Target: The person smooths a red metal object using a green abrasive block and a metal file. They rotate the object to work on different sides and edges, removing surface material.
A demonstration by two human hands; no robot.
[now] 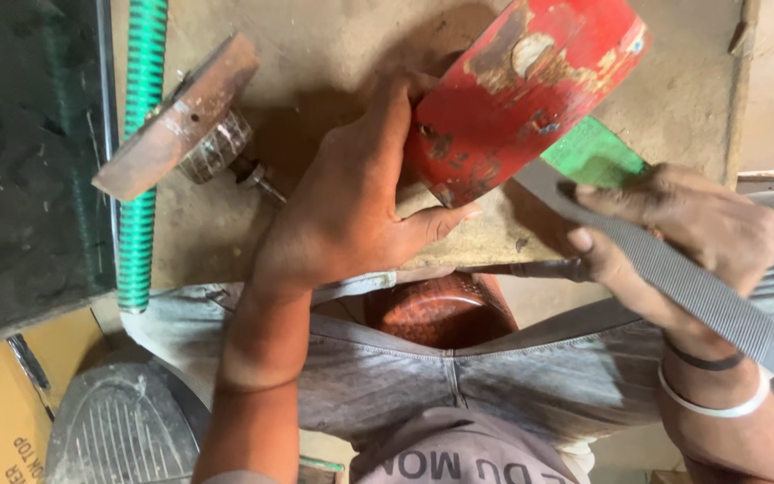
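Head cam looking straight down at my lap here. My left hand (351,202) is clamped on the near-left edge of a red, chipped-paint metal piece (521,94), thumb pressed along its lower rim and fingers wrapped up over its left side, so that grip is closed tight on it. That red piece sits tilted on the wooden counter (333,54), toward the far right of the scene.

My right hand (674,233) has its grip curled around a long grey flat file (674,273), fingertips pinching the top face. One end of the file touches the red piece's lower edge, and the rest runs down to the right past my wrist, which has a white bangle (718,403) and a dark band (705,360) on it. A bit of green (593,152) peeks out just behind the file.

Over on the left of the counter there's a rusty disc on a short shaft (181,121), lying next to a green ribbed hose (142,152). My grey trousers (459,367) fill the near part of the shot.
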